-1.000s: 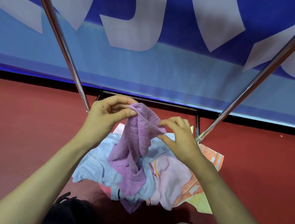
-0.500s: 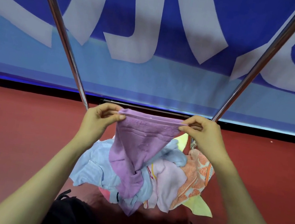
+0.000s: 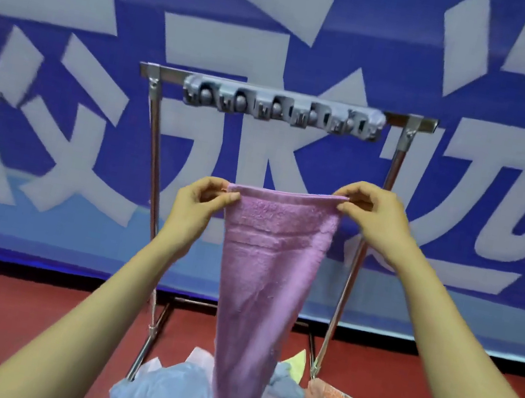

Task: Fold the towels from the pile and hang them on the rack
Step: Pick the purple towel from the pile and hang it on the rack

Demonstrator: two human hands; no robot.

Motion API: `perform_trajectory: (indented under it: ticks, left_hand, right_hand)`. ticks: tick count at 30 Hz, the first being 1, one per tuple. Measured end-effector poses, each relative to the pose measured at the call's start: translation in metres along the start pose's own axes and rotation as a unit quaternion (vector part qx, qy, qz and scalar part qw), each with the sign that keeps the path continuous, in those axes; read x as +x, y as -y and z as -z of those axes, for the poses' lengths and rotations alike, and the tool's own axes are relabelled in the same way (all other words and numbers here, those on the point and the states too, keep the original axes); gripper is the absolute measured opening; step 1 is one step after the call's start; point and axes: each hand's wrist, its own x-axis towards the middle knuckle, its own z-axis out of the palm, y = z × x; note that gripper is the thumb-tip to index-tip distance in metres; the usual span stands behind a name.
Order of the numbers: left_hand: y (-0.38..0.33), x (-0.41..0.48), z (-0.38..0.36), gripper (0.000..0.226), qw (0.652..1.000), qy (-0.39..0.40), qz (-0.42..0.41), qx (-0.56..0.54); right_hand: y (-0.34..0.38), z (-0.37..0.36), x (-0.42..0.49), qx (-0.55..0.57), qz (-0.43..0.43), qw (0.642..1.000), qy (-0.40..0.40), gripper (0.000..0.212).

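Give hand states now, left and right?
Left hand: closed, pinching one top corner of the purple towel.
Right hand: closed, pinching the other top corner.

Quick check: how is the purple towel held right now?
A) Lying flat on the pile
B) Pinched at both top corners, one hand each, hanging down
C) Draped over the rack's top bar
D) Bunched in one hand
B: the left hand and right hand each pinch a top corner of the purple towel, which hangs below the rack's top bar.

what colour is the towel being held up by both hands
Purple towel, plain terry with woven bands; clearest in the head view.
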Motion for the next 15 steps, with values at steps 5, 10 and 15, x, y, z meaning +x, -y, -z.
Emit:
perform_trajectory:
  ticks: [5, 10, 15]
  left_hand:
    - [-0.034, 0.007, -0.004, 0.013, 1.000, -0.001, 0.004, 0.003]
    - [-0.042, 0.012, -0.003, 0.031, 0.997, -0.056, 0.034, -0.031]
    - [-0.048, 0.018, -0.003, 0.010, 0.999, -0.020, -0.023, 0.021]
  right_hand:
    - [0.025, 0.011, 0.000, -0.004, -0.017, 1.000, -0.007, 0.014]
    - [0.036, 0.021, 0.003, 0.062, -0.044, 0.997, -0.017, 0.015]
    - [0.040, 0.026, 0.008, 0.058, -0.072, 0.994, 0.050, 0.012]
